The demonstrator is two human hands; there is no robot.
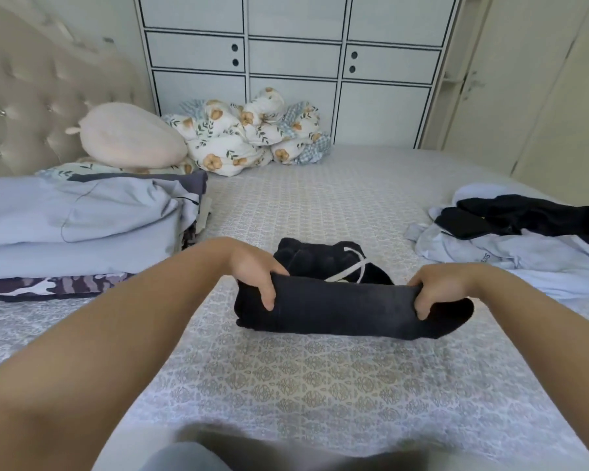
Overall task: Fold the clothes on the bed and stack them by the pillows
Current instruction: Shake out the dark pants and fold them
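Observation:
A dark navy garment [344, 309] with a white drawstring lies partly folded in the middle of the bed. My left hand [257, 271] grips the left end of its folded edge, and my right hand [437, 287] grips the right end, both lifting the fold a little off the sheet. A stack of folded light-blue and camouflage clothes [75, 232] sits at the left beside the pillows. Unfolded pale-blue and black clothes [510, 232] lie in a heap at the right.
A pink plush pillow [130, 136] and a floral duvet bundle [252, 130] rest at the bed's far side, against the tufted headboard [38, 96] and white wardrobe [293, 62]. The patterned sheet [303, 379] spreads in front of me.

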